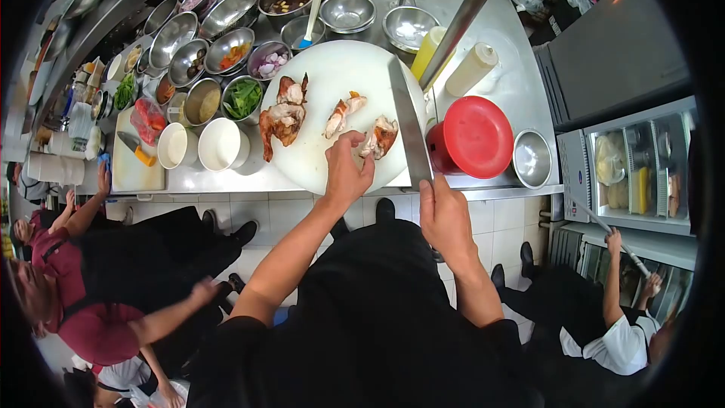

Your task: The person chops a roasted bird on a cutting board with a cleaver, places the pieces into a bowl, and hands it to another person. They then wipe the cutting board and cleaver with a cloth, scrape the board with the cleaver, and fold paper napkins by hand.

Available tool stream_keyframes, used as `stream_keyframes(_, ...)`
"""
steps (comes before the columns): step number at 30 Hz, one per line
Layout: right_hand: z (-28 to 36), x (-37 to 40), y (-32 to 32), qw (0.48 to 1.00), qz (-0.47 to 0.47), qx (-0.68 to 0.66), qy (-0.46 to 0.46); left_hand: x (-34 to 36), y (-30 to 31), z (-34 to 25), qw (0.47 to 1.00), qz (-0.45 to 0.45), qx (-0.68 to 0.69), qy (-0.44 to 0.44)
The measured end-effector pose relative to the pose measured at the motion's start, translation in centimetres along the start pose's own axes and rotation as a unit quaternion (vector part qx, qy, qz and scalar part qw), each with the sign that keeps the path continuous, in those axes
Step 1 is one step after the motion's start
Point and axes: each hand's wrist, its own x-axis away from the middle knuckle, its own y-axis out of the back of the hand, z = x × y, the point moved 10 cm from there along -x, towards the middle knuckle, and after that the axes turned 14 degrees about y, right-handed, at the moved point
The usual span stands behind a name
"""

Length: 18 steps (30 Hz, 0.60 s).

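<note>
On the round white cutting board (332,68), my left hand (348,170) has its thumb and fingertips at the pale left end of a piece of roast chicken (384,137). My right hand (447,215) is wrapped round the handle of a large broad-bladed knife (411,125). Its blade points away from me, just right of the chicken piece and apart from it. A second chicken piece (345,114) lies farther up the board. Larger browned chicken pieces (284,119) sit at the board's left side.
Right of the board stand a red round container (477,137), a steel bowl (532,159) and squeeze bottles (472,69). White tubs (223,143) and several ingredient bowls (230,51) crowd the left. A small knife (137,149) lies there. Co-workers (98,325) stand on both sides.
</note>
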Motion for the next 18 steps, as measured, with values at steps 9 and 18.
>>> stream_keyframes(9,-2.0,-1.2,-4.9,0.976,0.210,0.045,-0.021,-1.1,-0.5,1.0,0.999,0.004,0.039,0.024)
stream_keyframes(18,-2.4,-2.6,-5.2,0.941,0.321,0.021,-0.103,-10.2,-6.2,-9.8,0.950,0.192,-0.112,-0.217)
